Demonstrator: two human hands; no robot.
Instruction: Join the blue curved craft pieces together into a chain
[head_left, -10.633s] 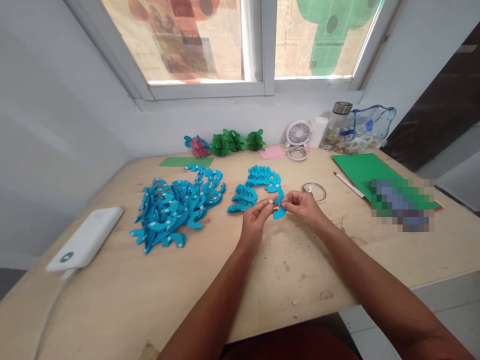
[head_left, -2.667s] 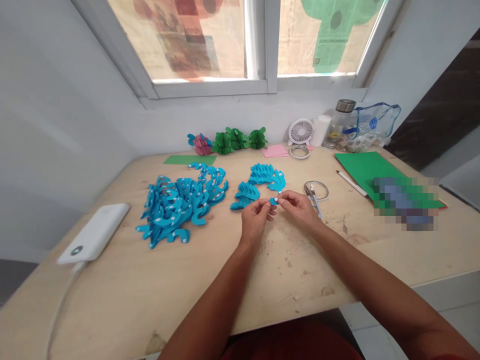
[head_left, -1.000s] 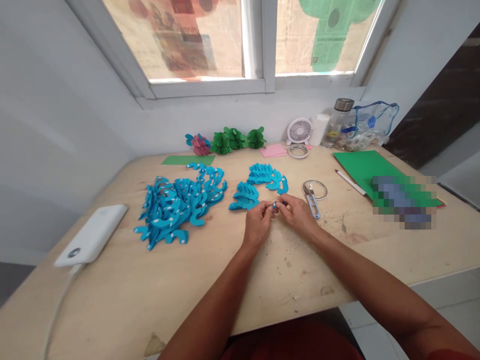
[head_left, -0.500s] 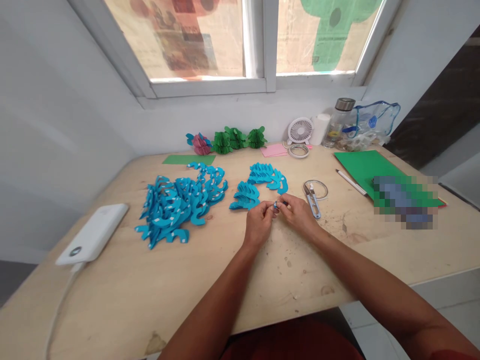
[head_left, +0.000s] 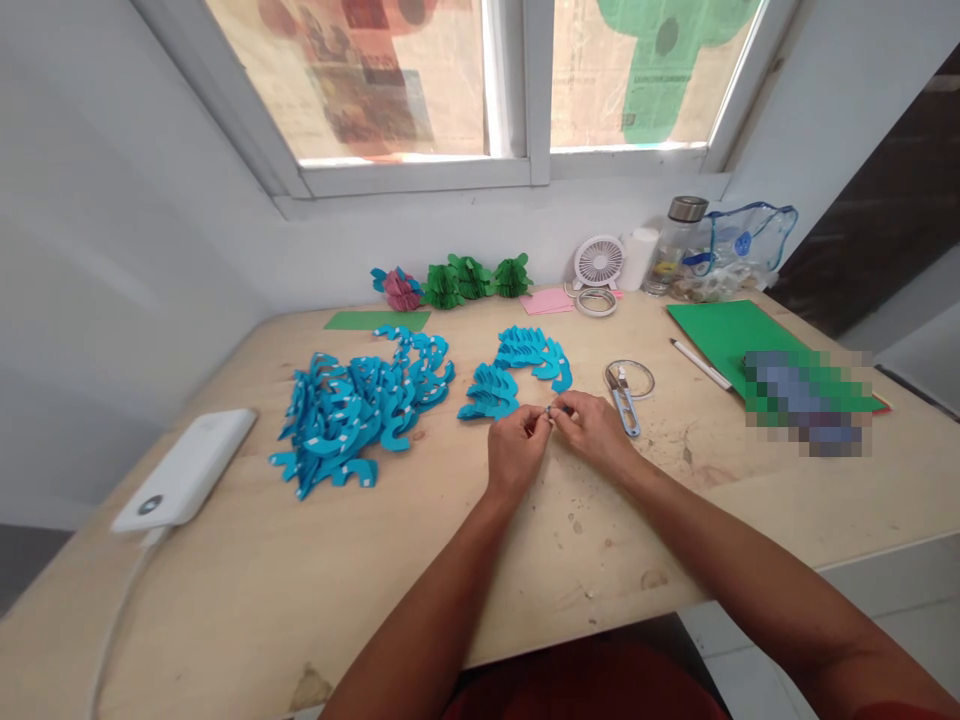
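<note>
My left hand [head_left: 517, 445] and my right hand [head_left: 592, 425] meet over the table, fingertips pinched together. Between them is a small blue paper piece [head_left: 548, 411], mostly hidden by the fingers. Just beyond the hands lie two groups of folded blue paper pieces, one fanned cluster [head_left: 491, 390] at the left and a curved row [head_left: 532, 348] farther back. A big heap of curved blue paper pieces [head_left: 352, 410] with small white squares on them is off to the left. Thread snips [head_left: 624, 402] with blue handles rest right of my right hand, by a roll of tape [head_left: 637, 378].
A white power bank [head_left: 187, 465] with a cable is at the left. Green paper figures [head_left: 469, 278], a small fan [head_left: 598, 262] and a glass bottle [head_left: 679, 245] line the wall. Green sheets [head_left: 720, 335] and a pen [head_left: 701, 364] lie at the right.
My fingertips have drawn slightly closer around the small blue paper piece, which shows less now. The heap, the clusters and the tools stay in place.
</note>
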